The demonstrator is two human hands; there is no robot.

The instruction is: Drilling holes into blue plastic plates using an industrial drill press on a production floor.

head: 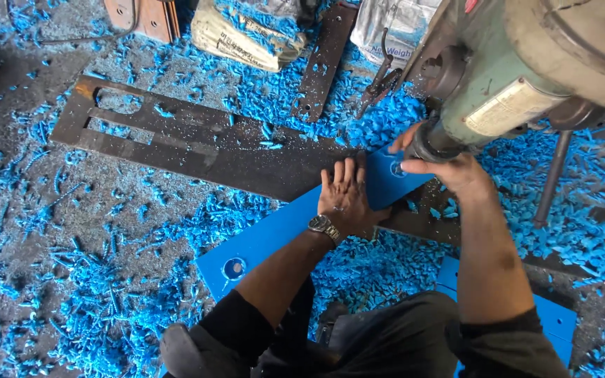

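Observation:
A long blue plastic strip [274,231] lies slanted on the floor, with a round hole near its lower end [234,268] and another under the drill [397,169]. My left hand [344,192], with a wristwatch, presses flat on the strip with fingers spread. My right hand [449,164] is wrapped around the dark chuck of the green drill machine [519,77] just above the strip's far end. The drill tip is hidden by the hand and chuck.
A dark steel plate with long cut-outs [190,140] lies beyond the strip. Blue plastic shavings [106,308] cover the floor. Another blue piece [554,318] lies at my right. Sacks [246,35], a metal bar [323,59] and a thin rod [551,178] stand nearby.

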